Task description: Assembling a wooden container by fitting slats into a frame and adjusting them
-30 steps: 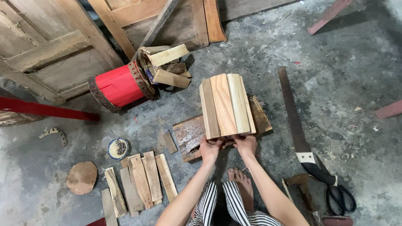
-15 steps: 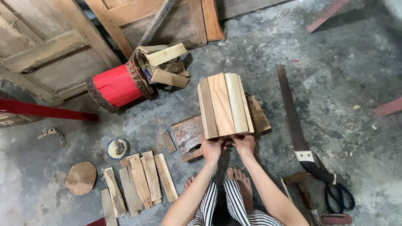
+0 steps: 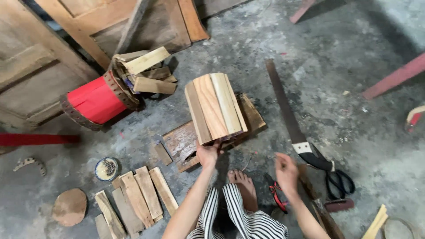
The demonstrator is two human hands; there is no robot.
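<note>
A bundle of curved wooden staves (image 3: pixel 214 106), joined into a half-barrel shape, lies on a worn wooden board (image 3: pixel 186 141) on the concrete floor. My left hand (image 3: pixel 207 155) grips the bundle's near end. Off to the right, my right hand (image 3: pixel 287 170) hovers with fingers apart and nothing in it, near a red-handled tool (image 3: pixel 276 194) on the floor. My bare foot (image 3: pixel 243 188) and striped trousers show below.
A red drum-like barrel (image 3: pixel 95 102) with wood pieces in it lies at left. Several loose staves (image 3: pixel 135 199), a round wooden disc (image 3: pixel 70 206) and a small bowl (image 3: pixel 106 169) lie at lower left. A handsaw (image 3: pixel 287 115) and scissors (image 3: pixel 338 181) lie at right.
My right hand has let go of the stave bundle and moved right and down toward the floor. The left hand still holds the bundle.
</note>
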